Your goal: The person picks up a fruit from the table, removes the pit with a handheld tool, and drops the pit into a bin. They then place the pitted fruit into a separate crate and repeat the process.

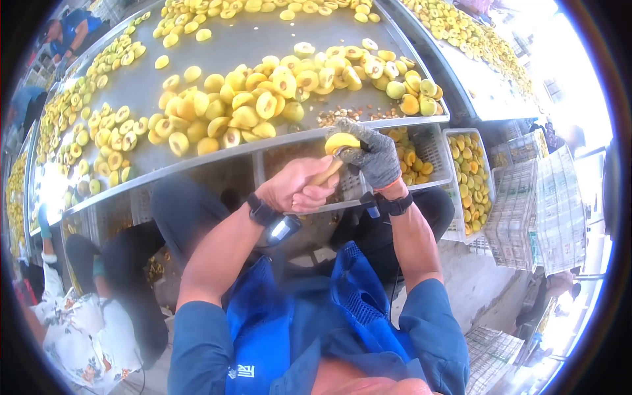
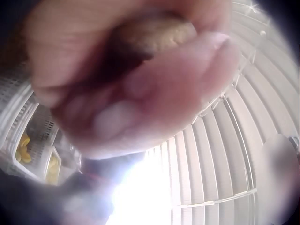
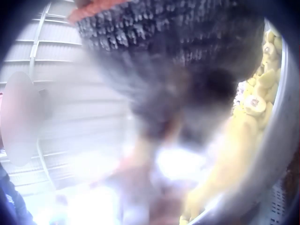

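My bare left hand (image 1: 294, 184) grips a wooden-handled tool (image 1: 325, 173), whose handle end (image 2: 159, 35) also shows between the curled fingers in the left wrist view. The tool's dark tip meets a yellow peach half (image 1: 342, 141). Around that peach half curl the fingers of my right hand (image 1: 378, 158), in a grey knit glove; the right wrist view shows the glove (image 3: 178, 51) blurred. Both hands are just in front of the metal table's near edge. Beyond them lies a heap of halved yellow peaches (image 1: 257, 99), some with stones in, beside small loose stones (image 1: 342, 116).
The metal table (image 1: 230, 41) has a raised rim. Below it stand white crates of peach halves, one crate (image 1: 469, 178) at the right. Stacked crates (image 1: 536, 210) are farther right. Another person in a floral top (image 1: 92, 336) sits at the left.
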The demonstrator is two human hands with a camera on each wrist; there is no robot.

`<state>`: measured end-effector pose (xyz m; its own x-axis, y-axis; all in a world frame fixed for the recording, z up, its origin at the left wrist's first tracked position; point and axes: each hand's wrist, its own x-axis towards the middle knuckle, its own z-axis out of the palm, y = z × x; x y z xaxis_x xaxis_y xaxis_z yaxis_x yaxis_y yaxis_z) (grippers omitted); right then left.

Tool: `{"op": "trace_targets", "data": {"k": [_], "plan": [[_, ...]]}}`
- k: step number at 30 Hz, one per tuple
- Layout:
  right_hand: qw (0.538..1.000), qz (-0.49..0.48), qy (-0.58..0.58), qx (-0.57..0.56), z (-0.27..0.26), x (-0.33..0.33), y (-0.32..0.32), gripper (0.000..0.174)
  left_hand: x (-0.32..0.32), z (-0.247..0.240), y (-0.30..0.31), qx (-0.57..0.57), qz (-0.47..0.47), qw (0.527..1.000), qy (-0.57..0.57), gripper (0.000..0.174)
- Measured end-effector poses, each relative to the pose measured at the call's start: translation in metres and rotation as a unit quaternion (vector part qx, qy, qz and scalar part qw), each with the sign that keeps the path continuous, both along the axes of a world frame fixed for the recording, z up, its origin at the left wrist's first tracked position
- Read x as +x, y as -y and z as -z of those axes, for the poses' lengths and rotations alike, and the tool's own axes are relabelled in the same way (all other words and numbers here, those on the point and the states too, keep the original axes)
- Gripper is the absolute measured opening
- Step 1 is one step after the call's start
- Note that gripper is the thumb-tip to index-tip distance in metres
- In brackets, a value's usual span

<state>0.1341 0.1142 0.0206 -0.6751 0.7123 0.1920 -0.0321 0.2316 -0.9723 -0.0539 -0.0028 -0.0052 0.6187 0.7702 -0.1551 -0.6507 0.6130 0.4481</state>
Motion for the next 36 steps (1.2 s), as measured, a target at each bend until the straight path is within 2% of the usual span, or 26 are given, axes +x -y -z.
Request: {"op": "trace_targets", "data": {"k": [1,4,7,10,13,16,19,22,23,28,30,31,34,35,36], "plan": [[0.998,-0.004,-0.001,-0.057,-0.005,0.000,0.003,0.049,0.001,0.004,-0.001,-0.005,0.015,0.998,0.055,0.045],[0.973,-0.008,-0.062,-0.222,0.004,0.002,0.003,0.048,0.003,0.007,-0.001,-0.009,0.011,0.997,0.076,0.045],[0.983,0.049,-0.056,-0.168,0.018,-0.008,0.006,0.049,0.004,0.007,-0.001,-0.020,-0.011,0.999,0.045,0.045],[0.999,0.041,0.006,-0.016,0.007,-0.004,0.007,0.049,-0.001,0.003,-0.002,0.009,-0.003,1.000,-0.020,0.047],[1.000,-0.024,0.002,0.015,0.004,0.004,-0.005,0.049,-0.002,0.005,-0.004,0.017,0.015,1.000,-0.016,0.049],[0.995,-0.087,-0.013,-0.044,-0.007,0.015,-0.008,0.047,0.003,0.012,0.000,0.020,0.035,0.998,0.054,0.047],[0.995,-0.076,0.040,-0.046,-0.018,0.020,-0.005,0.045,0.004,0.010,0.002,0.008,0.038,0.997,0.061,0.049],[0.996,-0.020,0.085,0.016,-0.019,0.016,0.002,0.043,0.005,0.002,0.003,0.009,0.015,1.000,0.009,0.049],[0.995,-0.007,0.088,0.039,-0.019,0.014,0.004,0.042,0.005,-0.003,0.004,0.023,0.001,0.999,-0.044,0.049],[0.983,0.005,0.047,0.178,-0.017,0.010,0.005,0.039,0.006,-0.036,0.005,0.062,-0.045,0.951,-0.299,0.052],[0.977,0.005,0.026,0.213,-0.016,0.010,0.005,0.042,0.005,-0.038,0.007,0.074,-0.053,0.944,-0.316,0.052],[0.981,-0.004,0.026,0.191,-0.019,0.012,0.004,0.048,0.005,-0.035,0.007,0.059,-0.057,0.953,-0.292,0.051],[0.989,-0.008,0.044,0.140,-0.015,0.016,-0.007,0.051,0.004,-0.030,0.010,0.027,-0.072,0.973,-0.216,0.051],[0.980,0.024,0.070,0.185,-0.010,0.019,-0.013,0.057,0.003,-0.028,0.010,0.017,-0.079,0.979,-0.189,0.051],[0.991,0.038,0.057,0.115,-0.003,0.022,-0.019,0.057,0.000,-0.025,0.009,0.021,-0.077,0.969,-0.236,0.050]]}}
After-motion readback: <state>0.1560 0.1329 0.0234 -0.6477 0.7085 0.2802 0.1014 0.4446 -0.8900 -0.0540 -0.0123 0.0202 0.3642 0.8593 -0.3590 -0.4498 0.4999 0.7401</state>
